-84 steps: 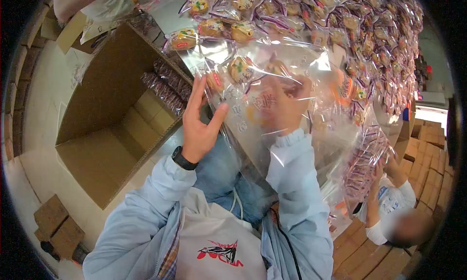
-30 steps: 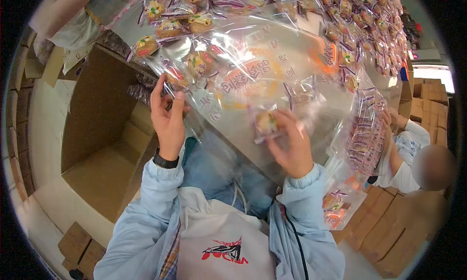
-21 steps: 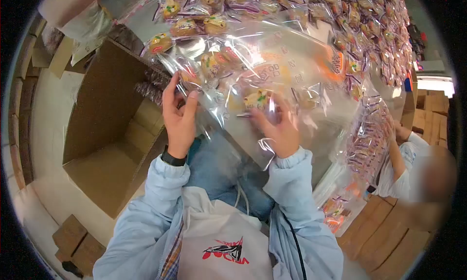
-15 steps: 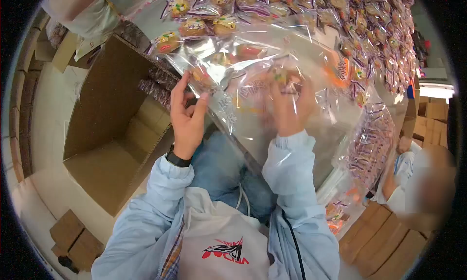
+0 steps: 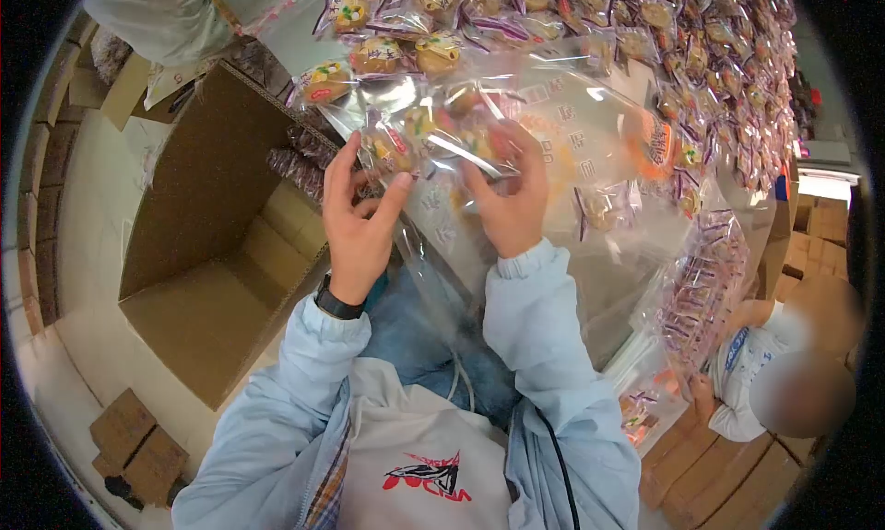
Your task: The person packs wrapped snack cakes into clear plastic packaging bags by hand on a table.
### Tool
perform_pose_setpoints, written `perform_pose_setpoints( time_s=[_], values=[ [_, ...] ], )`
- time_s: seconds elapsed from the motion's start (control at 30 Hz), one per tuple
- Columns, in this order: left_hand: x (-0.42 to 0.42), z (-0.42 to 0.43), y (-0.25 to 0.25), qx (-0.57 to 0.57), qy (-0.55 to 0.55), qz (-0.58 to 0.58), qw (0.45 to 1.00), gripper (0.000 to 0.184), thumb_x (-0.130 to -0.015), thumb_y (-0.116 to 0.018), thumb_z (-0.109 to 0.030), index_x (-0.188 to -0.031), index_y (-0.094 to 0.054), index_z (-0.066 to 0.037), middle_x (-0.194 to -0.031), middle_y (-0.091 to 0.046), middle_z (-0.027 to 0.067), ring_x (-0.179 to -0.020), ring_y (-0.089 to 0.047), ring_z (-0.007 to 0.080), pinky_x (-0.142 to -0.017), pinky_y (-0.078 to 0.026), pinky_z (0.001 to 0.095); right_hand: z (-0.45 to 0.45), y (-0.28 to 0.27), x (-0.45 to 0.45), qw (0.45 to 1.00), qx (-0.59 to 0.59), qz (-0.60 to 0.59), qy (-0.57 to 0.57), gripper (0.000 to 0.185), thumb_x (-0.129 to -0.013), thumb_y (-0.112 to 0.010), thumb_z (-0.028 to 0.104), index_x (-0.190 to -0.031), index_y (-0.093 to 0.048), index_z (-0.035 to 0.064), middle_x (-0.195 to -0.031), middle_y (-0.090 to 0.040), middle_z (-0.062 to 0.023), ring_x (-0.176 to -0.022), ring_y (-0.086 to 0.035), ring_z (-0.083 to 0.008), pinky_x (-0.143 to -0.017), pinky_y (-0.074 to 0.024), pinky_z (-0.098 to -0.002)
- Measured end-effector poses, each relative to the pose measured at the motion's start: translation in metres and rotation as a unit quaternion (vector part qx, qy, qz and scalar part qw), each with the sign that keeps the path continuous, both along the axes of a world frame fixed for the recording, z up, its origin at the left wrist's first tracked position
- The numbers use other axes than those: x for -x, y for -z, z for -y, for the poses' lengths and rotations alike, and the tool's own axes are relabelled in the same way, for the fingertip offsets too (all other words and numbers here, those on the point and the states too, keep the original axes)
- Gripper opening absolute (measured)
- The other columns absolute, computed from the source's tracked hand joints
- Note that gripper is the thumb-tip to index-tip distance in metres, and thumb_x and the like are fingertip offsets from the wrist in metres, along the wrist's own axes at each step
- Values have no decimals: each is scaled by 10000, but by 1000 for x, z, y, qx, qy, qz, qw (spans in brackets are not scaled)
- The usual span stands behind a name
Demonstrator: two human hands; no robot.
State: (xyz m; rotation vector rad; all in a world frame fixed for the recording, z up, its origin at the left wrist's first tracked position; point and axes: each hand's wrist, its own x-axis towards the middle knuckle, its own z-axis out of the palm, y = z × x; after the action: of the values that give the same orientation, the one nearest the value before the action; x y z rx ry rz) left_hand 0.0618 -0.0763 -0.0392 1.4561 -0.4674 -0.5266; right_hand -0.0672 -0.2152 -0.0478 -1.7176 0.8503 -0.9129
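A clear printed plastic bag [image 5: 576, 161] lies across the table's near edge. My left hand [image 5: 358, 240], with a black band on its wrist, curls its fingers and thumb around a wrapped pastry [image 5: 385, 147] at the bag's left end. Beside it, my right hand [image 5: 513, 203] grips another wrapped pastry [image 5: 481, 143], partly behind shiny film. Whether these pastries sit inside the bag or on it, I cannot tell. One single wrapped pastry [image 5: 606, 207] rests to the right of my right hand.
Wrapped pastries [image 5: 719, 78] are heaped across the far and right table. A deep open cardboard box [image 5: 198, 207] stands at my left. A filled bag of packets [image 5: 702, 281] lies at the right, near a co-worker [image 5: 742, 373]. Another person's sleeve [image 5: 161, 18] shows upper left.
My right hand has moved left, closer to my left hand, which stays nearly in place. A single wrapped pastry now shows where the right hand was. The co-worker at right has shifted.
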Motion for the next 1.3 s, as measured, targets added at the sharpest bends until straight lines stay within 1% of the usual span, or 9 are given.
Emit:
perform_pose_setpoints(
  time_s=[0.07,0.23,0.37,0.47,0.73,0.8,0.93,1.17,1.3],
  values=[
    [-4,0,1,-11,8,0,1000,682,-930,-773,-100,-1528,-456,-15,-1439,-458,84,-1121,-557,158,-785,-578,245,-4,-15,-11,982,-170,62,-46,557,-815,-825,-27,-1320,-594,11,-1377,-585,-135,-1285,-571,-221,-1005,-528,-357],
    [-9,-6,4,-30,12,20,999,690,-929,-778,-116,-1537,-462,-27,-1433,-459,74,-1116,-546,152,-776,-561,234,2,-11,-29,965,259,28,-10,522,-846,-775,1,-1343,-616,18,-1295,-650,-139,-1200,-644,-247,-1005,-528,-379],
    [-8,-3,6,-30,9,15,999,711,-928,-783,-126,-1550,-451,-35,-1418,-482,71,-1136,-537,154,-775,-551,226,-5,-2,-37,986,-145,84,19,547,-793,-817,16,-1307,-628,25,-1328,-618,-186,-1219,-608,-356,-1007,-508,-412],
    [-13,-6,6,-31,20,-8,999,726,-927,-784,-119,-1559,-437,-31,-1420,-495,81,-1147,-544,157,-779,-555,228,7,-3,-35,968,242,-71,7,543,-827,-766,15,-1347,-611,22,-1346,-611,-211,-1156,-638,-393,-981,-528,-415],
    [-13,-3,-3,6,-9,13,1000,714,-941,-771,-113,-1556,-425,-5,-1434,-523,122,-1132,-607,162,-812,-572,259,3,-8,-34,993,-111,32,12,535,-902,-689,6,-1424,-567,16,-1354,-646,-201,-1100,-716,-268,-903,-574,-360],
    [-15,-5,-2,-19,1,21,1000,706,-940,-771,-103,-1551,-432,-6,-1371,-567,133,-1106,-624,160,-804,-571,256,20,16,-33,999,38,-26,-8,901,-828,-797,-13,-1581,-308,52,-1187,-676,-136,-898,-690,-185,-741,-581,-313],
    [-18,-6,-1,-23,3,43,999,708,-933,-783,-116,-1544,-442,-8,-1267,-630,138,-1063,-647,158,-798,-567,258,36,-5,-34,986,-145,70,-48,1047,-722,-819,-99,-1602,-281,79,-1139,-650,-102,-798,-627,-153,-654,-535,-296],
    [-16,-1,5,-12,-2,46,999,687,-922,-807,-180,-1510,-498,-6,-1288,-631,121,-1083,-640,157,-794,-553,271,28,17,-19,965,222,-138,-24,706,-862,-744,161,-1492,-490,-34,-1037,-627,-162,-877,-624,-314,-791,-524,-443],
    [-20,-3,-2,-42,5,47,998,681,-913,-817,-213,-1488,-520,-1,-1297,-627,113,-1108,-617,169,-800,-538,281,25,-17,-9,973,156,-168,-4,636,-887,-718,165,-1466,-529,-17,-1202,-620,-175,-998,-625,-344,-874,-530,-450]
  ],
)
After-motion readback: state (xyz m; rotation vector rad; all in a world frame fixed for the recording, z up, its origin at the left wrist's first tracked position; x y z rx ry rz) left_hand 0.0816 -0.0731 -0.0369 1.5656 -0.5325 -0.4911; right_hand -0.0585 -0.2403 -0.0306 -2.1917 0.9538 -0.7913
